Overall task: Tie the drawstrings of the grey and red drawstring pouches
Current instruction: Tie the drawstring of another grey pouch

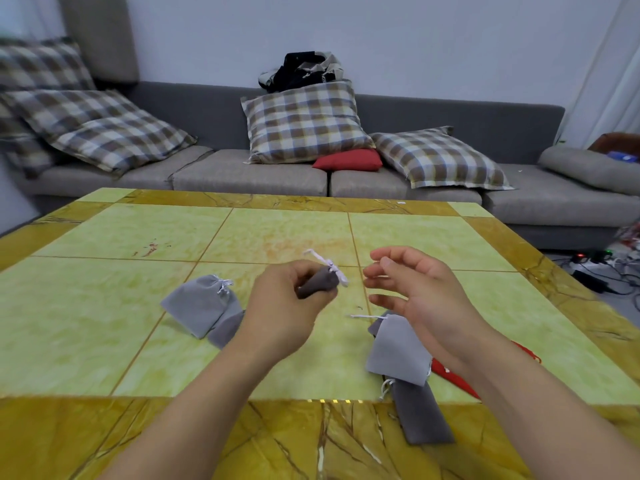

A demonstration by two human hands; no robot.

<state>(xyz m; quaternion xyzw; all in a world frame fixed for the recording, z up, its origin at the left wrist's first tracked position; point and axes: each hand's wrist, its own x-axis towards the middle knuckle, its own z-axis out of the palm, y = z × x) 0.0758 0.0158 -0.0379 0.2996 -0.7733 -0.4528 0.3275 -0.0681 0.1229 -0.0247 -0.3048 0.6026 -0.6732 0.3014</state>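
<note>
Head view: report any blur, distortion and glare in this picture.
Head view: wide-angle bending curves the table edges and stretches the forearms at the bottom; motion blur softens the drawstring of the dark grey pouch in the left hand and the right hand fingertips; lighting is soft and even, shadows faint, no strong glare.

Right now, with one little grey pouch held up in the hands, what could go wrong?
1. The left hand grips only the grey pouch by its body; the right hand is open, so the white drawstring hangs free and a knot may work loose.
2. The red pouch lies mostly hidden under the right forearm and could be swept aside.
</note>
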